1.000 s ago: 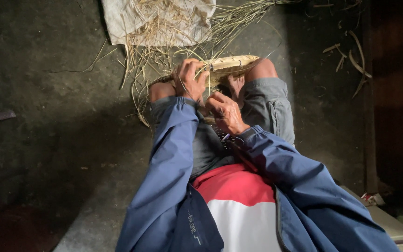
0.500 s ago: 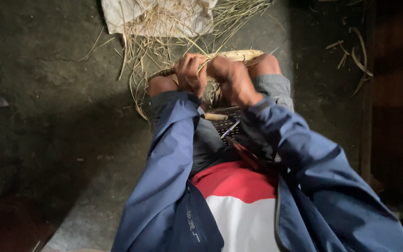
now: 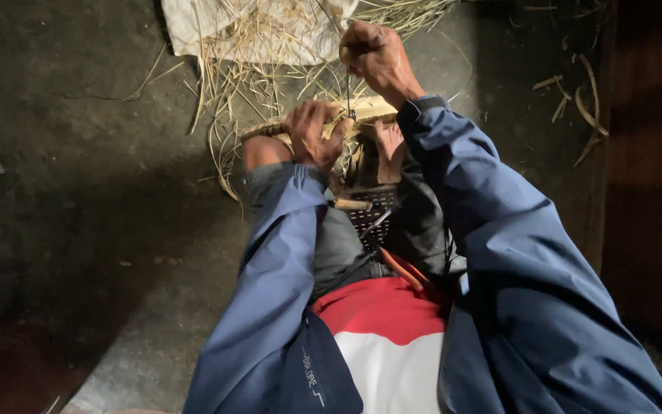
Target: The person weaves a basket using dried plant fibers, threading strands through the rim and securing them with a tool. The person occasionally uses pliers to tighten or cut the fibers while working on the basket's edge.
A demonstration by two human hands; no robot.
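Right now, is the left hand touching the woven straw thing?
Touching. The head view shows the left hand gripping the rim of the woven straw piece, its fingers curled over it. The right hand is raised above.

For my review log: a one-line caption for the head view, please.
Left hand grips a woven straw piece at the knees; right hand pulls a strand upward.

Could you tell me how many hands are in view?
2. The left hand grips the woven straw piece over the knees; the right hand is raised above it, pinching a thin strand pulled taut. No other person's hands show.
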